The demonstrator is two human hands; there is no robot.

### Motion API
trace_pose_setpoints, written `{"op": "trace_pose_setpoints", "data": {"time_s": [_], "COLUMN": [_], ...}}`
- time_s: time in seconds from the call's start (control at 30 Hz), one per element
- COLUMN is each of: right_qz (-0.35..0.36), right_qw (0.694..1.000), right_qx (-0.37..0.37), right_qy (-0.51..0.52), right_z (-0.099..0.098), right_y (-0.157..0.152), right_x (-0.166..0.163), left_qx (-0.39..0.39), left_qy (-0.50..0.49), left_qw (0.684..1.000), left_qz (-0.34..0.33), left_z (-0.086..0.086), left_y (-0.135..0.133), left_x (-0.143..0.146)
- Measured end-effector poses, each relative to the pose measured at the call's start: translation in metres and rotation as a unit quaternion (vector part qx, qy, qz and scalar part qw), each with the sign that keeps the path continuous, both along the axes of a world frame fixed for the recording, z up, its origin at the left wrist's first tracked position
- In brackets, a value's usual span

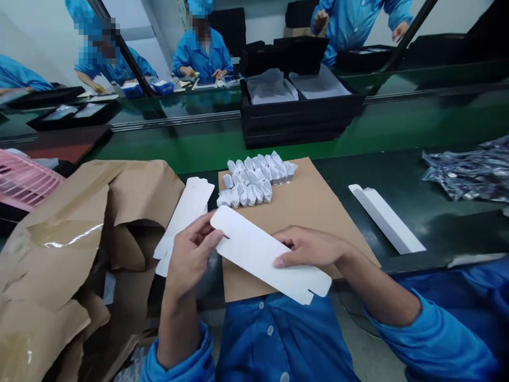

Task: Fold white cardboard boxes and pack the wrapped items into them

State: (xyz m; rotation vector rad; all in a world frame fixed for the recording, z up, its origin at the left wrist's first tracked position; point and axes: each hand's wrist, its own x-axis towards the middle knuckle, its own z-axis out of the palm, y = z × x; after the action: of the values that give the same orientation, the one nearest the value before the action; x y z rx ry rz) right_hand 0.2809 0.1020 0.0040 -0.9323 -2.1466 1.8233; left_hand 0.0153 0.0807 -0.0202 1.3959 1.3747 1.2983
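Observation:
A flat white die-cut card blank (267, 255) is held between both hands above a brown cardboard sheet (314, 201). My left hand (190, 255) pinches its left end with thumb and fingers. My right hand (309, 247) grips its long edge near the middle, fingers curled over the top. A stack of the same white blanks (186, 215) lies just left of the sheet. Several small white folded pieces (254, 179) sit in rows at the sheet's far end.
An opened brown paper wrapping (67, 249) fills the left. A folded white box (385, 217) lies on the dark table to the right, with silvery bags (469, 171) beyond. Black trays (298, 114) stand on the green conveyor. People in blue coats work across it. A pink basket (22, 180) sits far left.

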Motion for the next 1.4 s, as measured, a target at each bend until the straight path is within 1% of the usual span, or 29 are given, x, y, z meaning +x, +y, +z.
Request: {"op": "trace_pose_setpoints", "data": {"time_s": [0.03,0.07,0.1,0.13,0.17,0.2,0.23,0.3,0.37,0.47,0.53,0.57,0.63,0.67,0.77,0.83,0.9,0.93,1.03,1.1,1.2,1.27,1.33,1.4], "right_qz": [-0.022,-0.067,-0.12,-0.167,-0.194,-0.199,-0.191,-0.17,-0.156,-0.132,-0.125,-0.122,-0.119,-0.122,-0.12,-0.108,-0.1,-0.1,-0.1,-0.097,-0.087,-0.086,-0.088,-0.094], "right_qw": [0.996,0.982,0.955,0.919,0.883,0.855,0.835,0.814,0.798,0.786,0.788,0.789,0.787,0.782,0.752,0.73,0.715,0.713,0.721,0.718,0.692,0.681,0.685,0.696], "right_qx": [0.065,0.142,0.224,0.302,0.369,0.422,0.462,0.513,0.551,0.585,0.59,0.59,0.597,0.605,0.64,0.664,0.68,0.683,0.674,0.676,0.7,0.709,0.705,0.69], "right_qy": [-0.051,-0.104,-0.153,-0.192,-0.216,-0.227,-0.228,-0.211,-0.188,-0.151,-0.128,-0.118,-0.099,-0.09,-0.098,-0.12,-0.13,-0.126,-0.125,-0.135,-0.156,-0.164,-0.164,-0.174], "right_z": [0.002,0.002,0.001,-0.002,-0.006,-0.011,-0.016,-0.024,-0.027,-0.027,-0.026,-0.026,-0.027,-0.028,-0.031,-0.032,-0.032,-0.032,-0.029,-0.028,-0.03,-0.031,-0.031,-0.03], "right_y": [-0.008,-0.015,-0.023,-0.031,-0.038,-0.045,-0.049,-0.054,-0.054,-0.053,-0.053,-0.053,-0.054,-0.055,-0.054,-0.053,-0.052,-0.052,-0.053,-0.054,-0.056,-0.058,-0.059,-0.059], "right_x": [0.001,0.0,-0.002,-0.006,-0.01,-0.014,-0.017,-0.02,-0.019,-0.017,-0.015,-0.014,-0.012,-0.011,-0.007,-0.005,-0.004,-0.003,-0.002,0.0,0.001,0.0,0.0,0.003], "left_qx": [-0.021,-0.035,-0.04,-0.042,-0.046,-0.05,-0.055,-0.07,-0.083,-0.077,-0.058,-0.053,-0.068,-0.087,-0.144,-0.15,-0.132,-0.121,-0.117,-0.125,-0.106,-0.086,-0.073,-0.076], "left_qy": [-0.043,-0.064,-0.072,-0.075,-0.08,-0.085,-0.088,-0.074,-0.019,0.106,0.16,0.17,0.152,0.122,-0.001,-0.035,-0.004,0.021,0.058,0.057,0.051,0.038,0.022,0.007], "left_qw": [0.999,0.997,0.996,0.996,0.995,0.995,0.994,0.994,0.992,0.978,0.968,0.965,0.966,0.968,0.969,0.968,0.971,0.972,0.969,0.972,0.979,0.982,0.982,0.984], "left_qz": [-0.024,-0.033,-0.031,-0.026,-0.025,-0.023,-0.023,-0.043,-0.091,-0.164,-0.184,-0.19,-0.2,-0.203,-0.203,-0.199,-0.198,-0.2,-0.208,-0.193,-0.164,-0.166,-0.173,-0.163], "left_z": [0.0,-0.002,-0.005,-0.009,-0.012,-0.015,-0.016,-0.013,-0.004,0.014,0.022,0.023,0.019,0.014,0.001,-0.003,-0.001,0.001,0.006,0.006,0.005,0.004,0.005,0.006], "left_y": [0.0,0.001,0.001,0.0,-0.001,-0.002,-0.005,-0.01,-0.013,-0.016,-0.016,-0.017,-0.019,-0.02,-0.023,-0.025,-0.025,-0.025,-0.024,-0.024,-0.027,-0.029,-0.029,-0.027], "left_x": [0.007,0.014,0.02,0.025,0.029,0.032,0.033,0.031,0.025,0.016,0.012,0.011,0.011,0.011,0.015,0.017,0.018,0.017,0.016,0.017,0.025,0.031,0.033,0.028]}}
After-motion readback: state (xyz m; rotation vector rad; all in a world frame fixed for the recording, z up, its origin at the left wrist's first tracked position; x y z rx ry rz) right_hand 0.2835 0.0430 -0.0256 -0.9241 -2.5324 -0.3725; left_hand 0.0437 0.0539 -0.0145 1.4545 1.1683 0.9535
